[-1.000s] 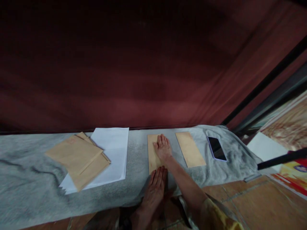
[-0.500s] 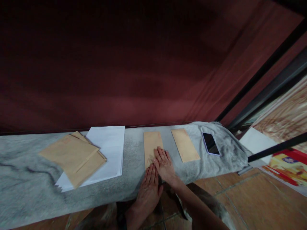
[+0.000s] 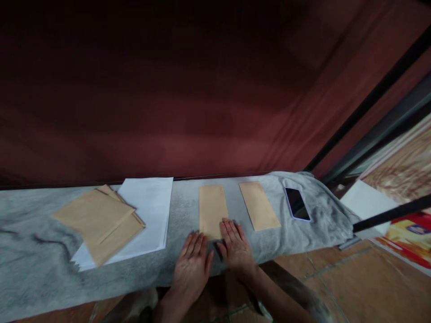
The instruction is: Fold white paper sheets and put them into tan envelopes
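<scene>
A brown paper envelope (image 3: pixel 213 207) lies flat in front of me on the grey cloth. My left hand (image 3: pixel 193 264) rests open, palm down, with its fingertips by the envelope's near left corner. On the near right corner lie the outstretched fingers of my right hand (image 3: pixel 235 244), also palm down and open. To the right is a second brown envelope (image 3: pixel 259 206), slightly slanted and apart from both hands. Over on the left, several brown envelopes (image 3: pixel 96 213) overlap in a loose pile on top of a stack of white paper (image 3: pixel 153 211).
A phone (image 3: pixel 297 204) with a pale purple edge lies right of the envelopes. The grey cloth (image 3: pixel 43 278) covers a long narrow surface against a dark red panel (image 3: pixel 202 112). Dark metal bars (image 3: pixel 367 107) and a red and yellow package (image 3: pixel 412 237) stand at the right, above floor tiles.
My hands have drawn apart and toward me. The left has moved left off the middle of the envelope's near end, and the right has slid down to its near corner.
</scene>
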A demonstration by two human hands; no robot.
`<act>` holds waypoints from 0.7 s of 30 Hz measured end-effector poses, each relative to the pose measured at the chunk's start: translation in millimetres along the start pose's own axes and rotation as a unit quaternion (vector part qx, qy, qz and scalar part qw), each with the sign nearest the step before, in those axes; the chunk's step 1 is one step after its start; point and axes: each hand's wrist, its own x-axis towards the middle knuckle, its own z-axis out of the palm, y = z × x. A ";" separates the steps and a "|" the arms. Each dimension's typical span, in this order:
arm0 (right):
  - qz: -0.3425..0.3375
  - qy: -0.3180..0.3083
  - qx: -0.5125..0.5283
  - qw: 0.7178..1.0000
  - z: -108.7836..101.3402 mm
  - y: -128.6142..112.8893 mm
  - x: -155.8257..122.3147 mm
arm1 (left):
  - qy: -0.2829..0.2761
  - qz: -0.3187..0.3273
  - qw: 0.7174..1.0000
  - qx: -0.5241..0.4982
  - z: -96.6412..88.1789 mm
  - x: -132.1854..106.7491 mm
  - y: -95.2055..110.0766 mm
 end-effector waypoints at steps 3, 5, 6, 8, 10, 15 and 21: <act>-0.042 -0.018 0.022 0.999 2.3 -7.4 -4.1 | -0.024 0.007 0.999 -0.034 -5.6 27.7 -2.7; -0.070 -0.025 0.039 0.997 3.7 -11.7 -6.5 | -0.064 0.029 0.996 -0.062 -4.9 46.4 -2.3; -0.077 -0.024 0.046 0.996 3.9 -12.9 -7.6 | -0.090 0.041 0.992 -0.076 -3.2 54.3 -2.2; -0.087 -0.023 0.062 0.994 2.6 -13.2 -8.9 | -0.130 0.040 0.987 -0.086 1.9 66.2 -3.1; -0.101 -0.033 0.081 0.991 -1.1 -11.1 -9.0 | -0.159 0.039 0.983 -0.088 7.9 74.4 -5.8; -0.118 -0.076 0.118 0.983 -16.3 -4.4 -5.7 | -0.175 0.062 0.980 -0.067 26.5 104.3 -16.7; -0.107 -0.126 0.148 0.975 -30.7 -1.0 -3.6 | -0.150 0.019 0.988 -0.013 47.3 161.2 -24.1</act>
